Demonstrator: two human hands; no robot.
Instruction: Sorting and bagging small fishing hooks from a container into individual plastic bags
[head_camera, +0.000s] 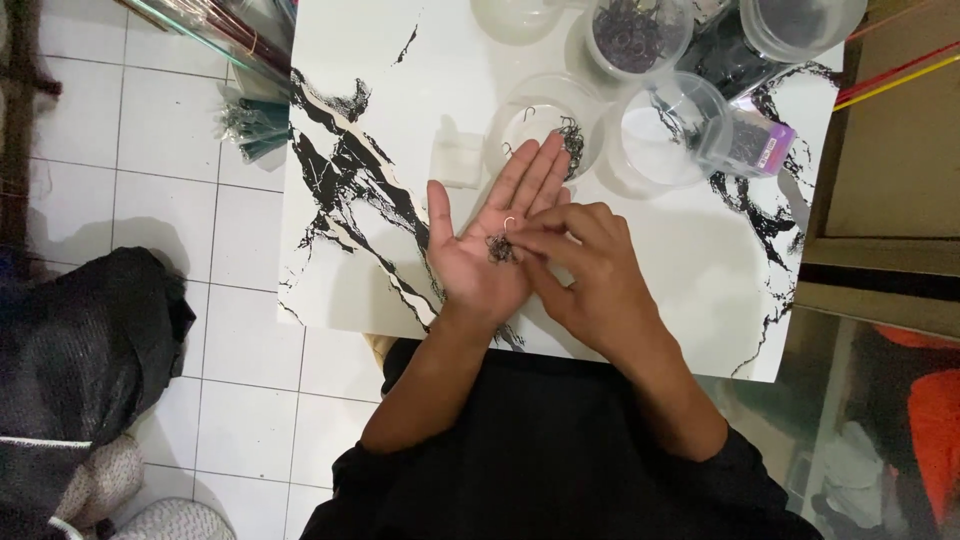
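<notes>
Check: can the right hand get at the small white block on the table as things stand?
Probably yes. The white block sits bare on the table, nothing on it. But the right hand is picking at the hooks in the open left hand, which lies between.

Under your hands lies a glossy, smooth white tabletop (360, 280) veined in black like marble. Beyond your open left hand (490, 240), which holds thin dark wire hooks (499, 248), stand clear, shiny plastic tubs (668, 130). Left of the tabletop, the floor tiles (160, 120) look smooth and pale.

black top, sleeves pushed above elbows; forearms, hands bare.
</notes>
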